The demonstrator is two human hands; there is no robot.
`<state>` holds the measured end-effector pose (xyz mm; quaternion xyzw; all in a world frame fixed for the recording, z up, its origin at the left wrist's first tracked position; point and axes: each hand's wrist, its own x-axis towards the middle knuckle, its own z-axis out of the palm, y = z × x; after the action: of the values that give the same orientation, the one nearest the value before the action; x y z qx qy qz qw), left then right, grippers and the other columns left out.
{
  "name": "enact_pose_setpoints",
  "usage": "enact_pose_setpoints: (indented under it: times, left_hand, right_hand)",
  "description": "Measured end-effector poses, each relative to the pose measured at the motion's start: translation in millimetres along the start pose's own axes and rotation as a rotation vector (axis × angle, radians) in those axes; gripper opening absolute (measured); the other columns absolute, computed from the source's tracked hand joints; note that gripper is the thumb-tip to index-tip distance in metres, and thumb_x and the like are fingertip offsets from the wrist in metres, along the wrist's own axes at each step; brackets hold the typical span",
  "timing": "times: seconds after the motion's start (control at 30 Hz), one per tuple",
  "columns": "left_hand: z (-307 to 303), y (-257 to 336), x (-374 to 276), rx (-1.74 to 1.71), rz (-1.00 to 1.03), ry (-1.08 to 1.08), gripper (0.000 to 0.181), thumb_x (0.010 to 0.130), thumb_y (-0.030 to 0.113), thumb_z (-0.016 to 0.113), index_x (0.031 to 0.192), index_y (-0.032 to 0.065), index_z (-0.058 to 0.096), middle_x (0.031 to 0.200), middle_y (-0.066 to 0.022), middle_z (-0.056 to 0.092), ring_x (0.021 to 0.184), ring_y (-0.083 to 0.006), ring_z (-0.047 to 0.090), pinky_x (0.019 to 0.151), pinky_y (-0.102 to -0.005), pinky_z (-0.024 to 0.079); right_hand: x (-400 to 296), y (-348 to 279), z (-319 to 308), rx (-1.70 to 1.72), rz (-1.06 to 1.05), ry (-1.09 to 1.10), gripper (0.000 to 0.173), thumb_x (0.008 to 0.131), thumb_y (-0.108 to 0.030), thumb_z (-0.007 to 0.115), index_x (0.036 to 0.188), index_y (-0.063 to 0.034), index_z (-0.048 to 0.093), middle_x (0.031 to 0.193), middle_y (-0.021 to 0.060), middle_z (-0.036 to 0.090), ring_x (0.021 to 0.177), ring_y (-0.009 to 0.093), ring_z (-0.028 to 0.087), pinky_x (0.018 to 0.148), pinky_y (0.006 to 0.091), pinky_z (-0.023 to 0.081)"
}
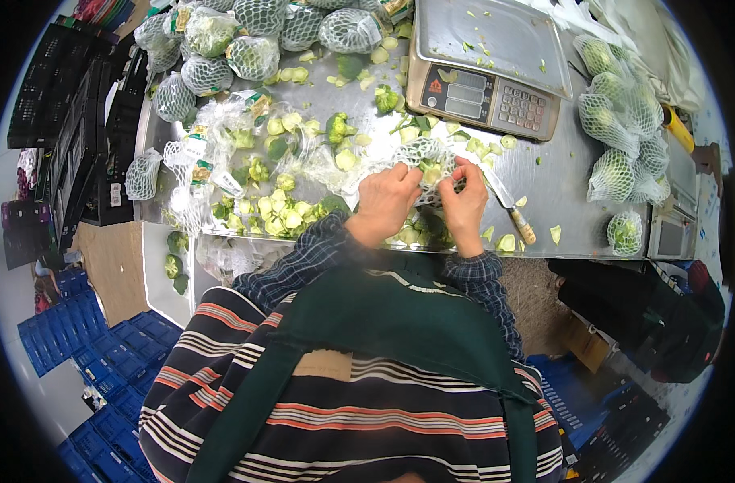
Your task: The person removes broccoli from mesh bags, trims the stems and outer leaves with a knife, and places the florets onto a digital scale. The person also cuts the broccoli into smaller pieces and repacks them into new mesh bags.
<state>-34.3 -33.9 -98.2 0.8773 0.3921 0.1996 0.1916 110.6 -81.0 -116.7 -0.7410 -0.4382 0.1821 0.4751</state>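
Note:
Both my hands are at a white foam net sleeve (426, 148) around a broccoli piece whose pale cut stem (431, 173) faces up. My left hand (386, 199) pinches the net's left side with closed fingers. On its right side, my right hand (465, 202) has thumb and forefinger at the net's edge. Just right of that hand lies a knife (507, 200) with a wooden handle. Cut stem slices (286, 214) and small florets (339, 127) are strewn to the left, beside crumpled clear wrap with labels (213, 145).
A scale (485, 99) with a metal tray stands beyond my hands. Netted, wrapped heads (255, 57) are heaped at the back left, more netted heads (611, 121) at the right. Black crates (77, 151) stand left of the steel table (560, 181); a person in dark clothing (651, 320) is at the lower right.

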Motion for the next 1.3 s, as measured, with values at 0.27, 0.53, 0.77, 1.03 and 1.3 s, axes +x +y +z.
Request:
enact_pose_setpoints:
  times: [0.27, 0.53, 0.77, 1.03, 1.3]
  left_hand:
    - [-5.8, -7.6, -8.6, -0.057, 0.069, 0.049, 0.017, 0.068, 0.02, 0.072, 0.074, 0.0098, 0.059, 0.082, -0.0044, 0.05, 0.079, -0.0244, 0.049, 0.064, -0.0359, 0.043]
    - [7.2, -9.2, -2.2, -0.024, -0.059, 0.136, 0.025, 0.067, 0.017, 0.072, 0.086, 0.0105, 0.058, 0.109, -0.0096, 0.047, 0.1, -0.0292, 0.046, 0.077, -0.0382, 0.042]
    - [31.0, -35.4, -1.5, -0.551, -0.186, 0.059, 0.063, 0.064, 0.011, 0.072, 0.12, 0.0097, 0.043, 0.13, -0.0203, 0.033, 0.125, -0.0378, 0.032, 0.102, -0.0401, 0.03]
    - [23.0, -48.6, 5.3, -1.404, -0.541, -0.097, 0.081, 0.072, 0.001, 0.071, 0.138, 0.0035, 0.023, 0.134, -0.0121, 0.036, 0.117, -0.0209, 0.046, 0.097, -0.0331, 0.041]
    - [-31.7, -33.7, 23.1, -0.734, -0.087, 0.011, 0.089, 0.064, 0.017, 0.08, 0.138, 0.0057, 0.031, 0.138, -0.0128, 0.031, 0.128, -0.0237, 0.033, 0.104, -0.0363, 0.031]
  right_hand:
    - [-26.2, 38.2, -27.9, 0.094, 0.167, 0.076, 0.013, 0.072, -0.005, 0.058, 0.074, -0.0003, 0.046, 0.098, 0.0169, 0.064, 0.069, 0.015, 0.055, 0.056, 0.0278, 0.046]
    - [-33.9, 64.8, -19.0, 0.176, 0.39, -0.074, 0.011, 0.071, -0.004, 0.057, 0.071, -0.0029, 0.046, 0.064, 0.002, 0.052, 0.053, 0.008, 0.042, 0.049, 0.0247, 0.037]
    - [-35.8, 67.0, -0.5, 0.887, 0.707, -0.235, 0.008, 0.081, -0.001, 0.052, 0.089, 0.0004, 0.052, 0.082, 0.0058, 0.057, 0.068, 0.014, 0.059, 0.066, 0.0321, 0.056]
    - [-34.9, 29.3, 9.4, 0.989, 0.629, -0.268, 0.025, 0.089, -0.01, 0.052, 0.112, 0.0003, 0.051, 0.106, 0.0094, 0.061, 0.09, 0.018, 0.062, 0.074, 0.0326, 0.055]
    - [-44.1, -13.3, -1.0, 0.989, 0.348, -0.108, 0.031, 0.087, -0.004, 0.055, 0.117, -0.0003, 0.049, 0.114, 0.0071, 0.057, 0.1, 0.016, 0.058, 0.082, 0.0288, 0.049]
